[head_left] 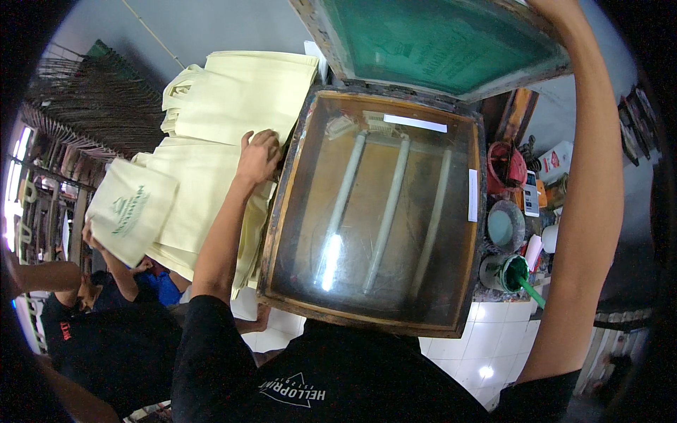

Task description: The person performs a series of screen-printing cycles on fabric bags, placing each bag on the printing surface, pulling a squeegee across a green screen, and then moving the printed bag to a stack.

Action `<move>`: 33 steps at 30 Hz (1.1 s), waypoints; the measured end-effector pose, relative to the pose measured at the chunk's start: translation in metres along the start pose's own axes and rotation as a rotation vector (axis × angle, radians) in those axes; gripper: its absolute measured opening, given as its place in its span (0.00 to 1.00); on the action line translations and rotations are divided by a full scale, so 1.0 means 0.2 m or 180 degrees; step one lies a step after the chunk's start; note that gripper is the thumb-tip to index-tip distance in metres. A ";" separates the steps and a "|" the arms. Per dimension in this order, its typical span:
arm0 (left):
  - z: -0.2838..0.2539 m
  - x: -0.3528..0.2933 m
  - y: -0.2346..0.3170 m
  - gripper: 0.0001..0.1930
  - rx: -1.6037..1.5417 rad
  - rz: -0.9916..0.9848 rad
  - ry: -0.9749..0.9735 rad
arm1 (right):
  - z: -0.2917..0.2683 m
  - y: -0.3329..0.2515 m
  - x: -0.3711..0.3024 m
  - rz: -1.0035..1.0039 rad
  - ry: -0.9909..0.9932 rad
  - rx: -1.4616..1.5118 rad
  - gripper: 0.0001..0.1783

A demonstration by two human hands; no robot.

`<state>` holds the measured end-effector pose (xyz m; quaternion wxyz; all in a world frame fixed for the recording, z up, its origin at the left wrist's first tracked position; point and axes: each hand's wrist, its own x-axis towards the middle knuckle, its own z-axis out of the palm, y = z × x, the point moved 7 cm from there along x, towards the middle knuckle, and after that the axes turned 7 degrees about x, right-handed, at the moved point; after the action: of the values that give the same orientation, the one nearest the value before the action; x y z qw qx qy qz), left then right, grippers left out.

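Observation:
My left hand [259, 156] is at the right edge of a stack of cream fabric tote bags [204, 173], its fingers bent down onto the edge of a bag. My right arm is raised, and my right hand [549, 5], partly cut off by the upper rim, grips the edge of a tilted screen-printing frame [437, 46] with green mesh. Below the raised frame lies a glass-topped printing table [381, 211] in a wooden border, with light tubes showing under the glass. No bag lies on the glass.
On the left a co-worker's hand [92, 236] holds a tote bag with a green print [134, 208]. To the right stand a pot of green ink [504, 273] with a green handle in it, a bowl [505, 225], a red bucket [506, 168] and a phone [531, 194].

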<state>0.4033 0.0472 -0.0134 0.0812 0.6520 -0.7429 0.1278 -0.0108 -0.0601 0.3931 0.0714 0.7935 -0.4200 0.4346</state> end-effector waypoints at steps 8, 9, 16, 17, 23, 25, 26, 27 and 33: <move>-0.24 0.10 -0.55 0.15 -0.2185 -0.2222 0.1664 | 0.00 -0.06 0.04 -0.0218 -0.0120 -0.0058 0.21; -0.32 0.13 -0.50 0.14 -0.2001 -0.1988 0.1774 | 0.01 -0.05 0.04 -0.0199 -0.0149 -0.0095 0.21; -0.68 0.03 0.13 0.10 -0.0966 -0.0533 0.0836 | 0.00 -0.01 0.03 -0.0193 -0.0143 -0.0122 0.23; -0.65 -0.05 0.24 0.09 -0.1004 -0.0656 0.0467 | 0.00 -0.01 0.03 -0.0181 -0.0146 -0.0123 0.24; -0.29 -0.43 1.20 0.19 -0.2121 0.0455 0.0058 | 0.02 0.03 0.07 -0.0451 -0.0065 -0.0160 0.24; -0.17 -0.45 1.47 0.24 -0.2265 0.0824 0.0185 | 0.03 0.03 0.06 -0.0471 -0.0107 -0.0117 0.24; -0.15 -0.44 1.59 0.27 -0.2446 0.0995 0.0210 | 0.04 0.02 0.05 -0.0433 -0.0155 -0.0039 0.25; -0.15 -0.42 1.69 0.26 -0.2547 0.1039 0.0180 | 0.03 0.02 0.05 -0.0394 -0.0191 0.0034 0.25; -0.24 -0.26 2.07 0.21 -0.2725 0.1225 0.0097 | 0.05 0.09 0.08 -0.0455 -0.0124 -0.0084 0.24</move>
<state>-0.0012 0.1604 -0.0168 0.3285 0.4083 -0.8350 -0.1678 -0.0137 -0.0862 0.3956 0.1045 0.8288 -0.3692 0.4074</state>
